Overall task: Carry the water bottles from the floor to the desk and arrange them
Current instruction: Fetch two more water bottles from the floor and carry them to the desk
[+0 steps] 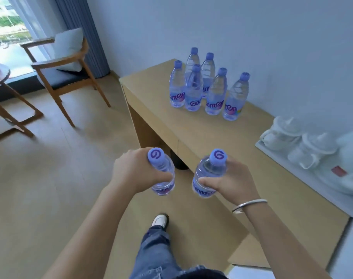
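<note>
I hold two clear water bottles with purple caps upright in front of me. My left hand (pixel 134 173) grips one bottle (pixel 164 174) around its body. My right hand (pixel 230 181) grips the other bottle (pixel 208 174), which hangs just over the desk's front edge. Several matching bottles (pixel 206 89) stand upright in a cluster at the far left end of the light wooden desk (pixel 191 129), against the wall. The held bottles are well short of that cluster.
A white tray (pixel 272 152) with white cups and a teapot (pixel 286 133) sits on the desk's right part. A wooden armchair (pixel 64 63) and a round side table (pixel 2 77) stand by the window at left. My shoe (pixel 160 219) is on the wood floor.
</note>
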### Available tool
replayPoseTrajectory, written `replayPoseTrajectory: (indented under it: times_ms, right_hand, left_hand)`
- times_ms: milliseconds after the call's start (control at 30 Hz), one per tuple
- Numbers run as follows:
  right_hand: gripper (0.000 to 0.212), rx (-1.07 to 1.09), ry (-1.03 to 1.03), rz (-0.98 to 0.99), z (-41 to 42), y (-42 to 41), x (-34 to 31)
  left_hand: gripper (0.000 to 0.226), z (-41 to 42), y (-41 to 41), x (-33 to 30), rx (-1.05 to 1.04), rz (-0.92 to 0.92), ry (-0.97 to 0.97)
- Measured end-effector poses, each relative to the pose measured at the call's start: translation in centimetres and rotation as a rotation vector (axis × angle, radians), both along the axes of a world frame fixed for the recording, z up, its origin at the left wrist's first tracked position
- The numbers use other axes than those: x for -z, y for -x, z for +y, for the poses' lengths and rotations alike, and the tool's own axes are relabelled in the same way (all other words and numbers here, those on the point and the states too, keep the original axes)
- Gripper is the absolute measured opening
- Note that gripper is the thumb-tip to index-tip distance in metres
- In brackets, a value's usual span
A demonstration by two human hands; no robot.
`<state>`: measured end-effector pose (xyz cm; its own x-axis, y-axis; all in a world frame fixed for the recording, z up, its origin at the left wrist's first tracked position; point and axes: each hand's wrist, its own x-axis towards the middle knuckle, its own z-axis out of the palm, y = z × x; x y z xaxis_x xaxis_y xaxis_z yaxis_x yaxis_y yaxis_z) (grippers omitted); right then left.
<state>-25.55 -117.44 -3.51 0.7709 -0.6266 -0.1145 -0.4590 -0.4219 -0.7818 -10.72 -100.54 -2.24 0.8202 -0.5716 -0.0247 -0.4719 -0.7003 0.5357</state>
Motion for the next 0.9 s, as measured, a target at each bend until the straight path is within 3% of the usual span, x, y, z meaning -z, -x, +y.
replayPoseTrajectory:
  times_ms: [100,467,767,900]
  right_hand:
    - [0.026,0.106,0.027,-0.002,-2.8,-3.0,0.0]
    - [0.025,0.398,0.009,0.014,-10.1,-16.3,0.6]
    - [0.037,0.537,0.052,-0.019,-14.1,-20.8,1.7]
    - [0.027,0.643,0.084,-0.073,-15.4,-21.3,1.2]
  left_hand:
    - [0.039,-3.9,-4.4,-0.2,0.077,-0.086,-0.052]
    - [0.039,-18.0,-19.5,-0.4,0.406,-0.116,-0.139]
    - [0.036,-25.0,-23.3,1.3,0.611,-0.042,-0.192]
    - [0.036,-26.2,-23.6,1.5,0.648,-0.028,-0.185]
